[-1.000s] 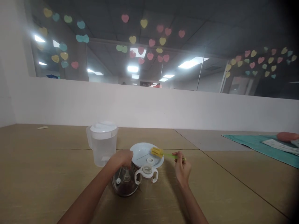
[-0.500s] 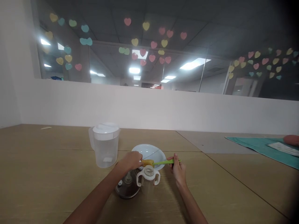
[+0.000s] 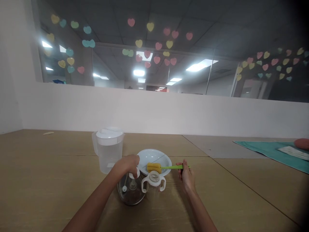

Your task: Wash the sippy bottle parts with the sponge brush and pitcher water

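Note:
My right hand [image 3: 187,175] grips the green handle of a bottle brush [image 3: 154,167]. Its yellow sponge head is over the white bowl [image 3: 154,154]. My left hand [image 3: 127,165] is closed on a small white bottle part [image 3: 135,174], like a collar or cap, above the dark metal plate [image 3: 132,198]. On that plate lie a clear teat [image 3: 132,184] and a thin straw with a small white weighted end [image 3: 124,188]. Between my hands stands a clear baby bottle [image 3: 154,185] with two white handles, upright and uncapped.
Behind my left hand a clear pitcher [image 3: 109,153] with a white lid stands on the wooden table [image 3: 53,180]. At the far right, a teal cloth [image 3: 267,147] bears a white item and a pink object [image 3: 301,144]. A small pale flat piece [image 3: 48,133] lies at the back left.
My left hand has drawn back left from the sponge head to above the metal plate, with the white part in its fingers. My right hand and the brush have shifted slightly right.

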A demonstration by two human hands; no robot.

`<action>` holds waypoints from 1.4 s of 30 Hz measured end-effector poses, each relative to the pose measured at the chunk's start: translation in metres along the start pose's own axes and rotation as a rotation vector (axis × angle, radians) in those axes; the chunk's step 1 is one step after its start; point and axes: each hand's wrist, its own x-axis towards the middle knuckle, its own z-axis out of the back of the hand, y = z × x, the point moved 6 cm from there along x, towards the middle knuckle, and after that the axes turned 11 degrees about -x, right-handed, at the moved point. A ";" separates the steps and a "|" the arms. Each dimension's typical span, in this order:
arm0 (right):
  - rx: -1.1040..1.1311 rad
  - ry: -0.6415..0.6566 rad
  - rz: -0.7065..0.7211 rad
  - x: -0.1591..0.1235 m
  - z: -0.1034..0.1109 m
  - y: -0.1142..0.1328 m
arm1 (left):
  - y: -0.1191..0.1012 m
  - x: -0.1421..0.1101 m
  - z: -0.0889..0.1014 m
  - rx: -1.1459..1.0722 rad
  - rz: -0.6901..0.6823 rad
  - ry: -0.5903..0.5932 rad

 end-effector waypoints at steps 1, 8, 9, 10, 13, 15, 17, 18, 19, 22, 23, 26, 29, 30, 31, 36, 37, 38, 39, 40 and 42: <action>-0.003 0.002 -0.003 0.000 0.000 0.000 | 0.000 -0.001 -0.002 0.023 0.042 0.025; -0.062 0.017 -0.002 0.000 -0.002 0.000 | -0.012 0.006 -0.028 0.070 0.159 0.076; -0.063 0.015 -0.004 0.000 -0.002 0.001 | -0.014 0.007 -0.031 0.070 0.164 0.087; -0.062 0.008 -0.008 0.000 -0.002 0.001 | -0.015 0.008 -0.033 0.071 0.170 0.098; -0.046 -0.005 -0.018 0.000 -0.002 0.000 | -0.016 0.007 -0.034 0.081 0.181 0.119; -0.022 -0.018 -0.021 0.001 -0.001 -0.001 | -0.017 0.002 -0.028 0.093 0.160 0.101; 0.011 -0.046 -0.025 0.003 0.001 -0.002 | -0.021 -0.005 -0.018 0.104 0.113 0.061; 0.034 -0.066 -0.032 0.003 0.002 -0.002 | -0.024 -0.009 -0.013 0.099 0.065 0.036; 0.061 -0.085 -0.042 0.004 0.004 -0.003 | -0.029 -0.013 -0.009 0.081 0.000 0.013; 0.132 -0.126 -0.074 0.004 0.009 -0.005 | -0.048 -0.025 -0.003 -0.036 -0.226 -0.008; 0.146 -0.132 -0.081 0.004 0.010 -0.005 | -0.054 -0.028 -0.005 -0.076 -0.283 0.013; 0.165 -0.143 -0.086 0.004 0.011 -0.004 | -0.067 -0.028 -0.017 -0.151 -0.393 0.121; 0.178 -0.146 -0.090 0.005 0.012 -0.005 | -0.075 -0.025 -0.026 -0.185 -0.485 0.147; 0.183 -0.146 -0.091 0.005 0.012 -0.006 | -0.076 -0.023 -0.028 -0.183 -0.505 0.133; 0.189 -0.145 -0.094 0.005 0.011 -0.007 | -0.078 -0.021 -0.030 -0.179 -0.520 0.117; 0.250 -0.135 -0.119 0.008 0.010 -0.014 | -0.083 -0.018 -0.030 -0.201 -0.608 0.103; 0.269 -0.131 -0.125 0.009 0.010 -0.015 | -0.084 -0.021 -0.026 -0.235 -0.651 0.104; 0.293 -0.124 -0.132 0.010 0.010 -0.016 | -0.084 -0.023 -0.020 -0.277 -0.690 0.097; 0.321 -0.111 -0.137 0.012 0.011 -0.016 | -0.082 -0.026 -0.011 -0.326 -0.716 0.069; 0.355 -0.092 -0.141 0.013 0.011 -0.015 | -0.079 -0.028 -0.002 -0.377 -0.721 0.022; 0.434 -0.035 -0.145 0.015 0.011 -0.012 | -0.065 -0.029 0.018 -0.467 -0.664 -0.114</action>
